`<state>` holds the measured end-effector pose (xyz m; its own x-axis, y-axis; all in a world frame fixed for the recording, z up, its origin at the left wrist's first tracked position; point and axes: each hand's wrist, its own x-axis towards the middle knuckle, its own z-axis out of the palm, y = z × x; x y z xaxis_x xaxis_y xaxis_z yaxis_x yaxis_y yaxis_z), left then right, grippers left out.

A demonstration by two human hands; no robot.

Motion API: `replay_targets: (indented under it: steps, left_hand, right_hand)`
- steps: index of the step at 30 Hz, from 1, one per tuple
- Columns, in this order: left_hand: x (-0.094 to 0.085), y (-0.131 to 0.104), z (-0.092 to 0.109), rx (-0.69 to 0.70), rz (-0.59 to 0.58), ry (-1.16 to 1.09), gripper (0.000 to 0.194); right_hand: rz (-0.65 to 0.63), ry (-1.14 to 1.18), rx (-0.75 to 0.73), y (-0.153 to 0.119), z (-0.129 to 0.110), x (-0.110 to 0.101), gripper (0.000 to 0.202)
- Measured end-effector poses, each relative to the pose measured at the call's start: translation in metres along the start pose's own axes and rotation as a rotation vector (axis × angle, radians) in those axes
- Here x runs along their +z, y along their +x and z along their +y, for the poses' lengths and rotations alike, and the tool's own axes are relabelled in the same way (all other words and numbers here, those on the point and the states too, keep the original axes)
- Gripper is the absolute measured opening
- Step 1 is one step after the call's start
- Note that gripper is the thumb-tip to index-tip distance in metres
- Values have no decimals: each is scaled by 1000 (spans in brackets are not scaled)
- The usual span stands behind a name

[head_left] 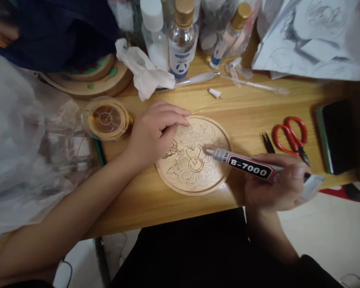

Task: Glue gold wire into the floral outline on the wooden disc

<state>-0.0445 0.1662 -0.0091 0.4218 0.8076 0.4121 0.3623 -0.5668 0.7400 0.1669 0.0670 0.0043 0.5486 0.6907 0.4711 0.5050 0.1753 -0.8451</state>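
Note:
My right hand is wrapped round a tube of B-7000 glue, its nozzle pointing left. The tip is over a round wooden disc, close to a flower pattern drawn on it; whether it touches cannot be told. Gold wire follows some pattern lines, with a spiral and a petal shape near the middle. My left hand rests at the disc's upper left edge, fingers stretched out. By its fingertips a thin gold wire end lies; the hand covers part of the disc.
A spool of gold wire stands left of my left hand. Bottles, a crumpled tissue, a pen and a small white cap lie beyond the disc. Red-handled scissors, tweezers and a phone are at right.

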Motion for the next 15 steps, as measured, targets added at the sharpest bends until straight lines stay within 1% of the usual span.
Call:
replay_targets:
  steps: [4, 9, 12, 15]
  left_hand:
    - [0, 0, 1, 0, 3, -5, 31]
    - [-1, 0, 1, -19, -16, 9, 34]
    - [-1, 0, 1, -8, -12, 7, 33]
    - [0, 0, 1, -9, -9, 7, 34]
  right_hand:
    - [-3, 44, -23, -2, 2, 2, 43]
    - [-50, -37, -13, -2, -3, -2, 41]
    - [-17, -25, -48, -2, -2, -1, 43]
    - [10, -61, -100, -1, 0, 2, 48]
